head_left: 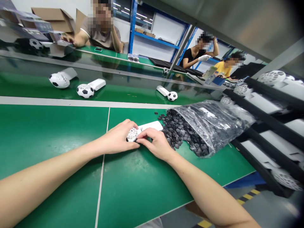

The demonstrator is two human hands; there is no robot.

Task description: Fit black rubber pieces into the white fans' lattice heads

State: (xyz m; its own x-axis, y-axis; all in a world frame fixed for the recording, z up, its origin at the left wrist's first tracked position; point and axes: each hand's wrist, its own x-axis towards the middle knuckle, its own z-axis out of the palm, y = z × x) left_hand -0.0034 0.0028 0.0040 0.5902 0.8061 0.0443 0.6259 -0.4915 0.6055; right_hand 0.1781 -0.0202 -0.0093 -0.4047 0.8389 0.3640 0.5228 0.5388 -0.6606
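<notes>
On the green table, my left hand point(118, 136) wraps round the ball-shaped end of a white football device point(132, 135), whose flat white handle points right. My right hand point(156, 143) has thumb and fingertips pinched together at the right side of the ball; whatever they pinch is too small to make out. Just right of my right hand, many small black pieces point(178, 126) spill from the mouth of a clear plastic bag point(213, 123).
Football devices lie on the belt point(123, 91) beyond the table, one of them a black-and-white ball unit point(85, 91). Black racks point(268, 123) with white units stand at the right. Several people sit across the line, one at upper left point(102, 34).
</notes>
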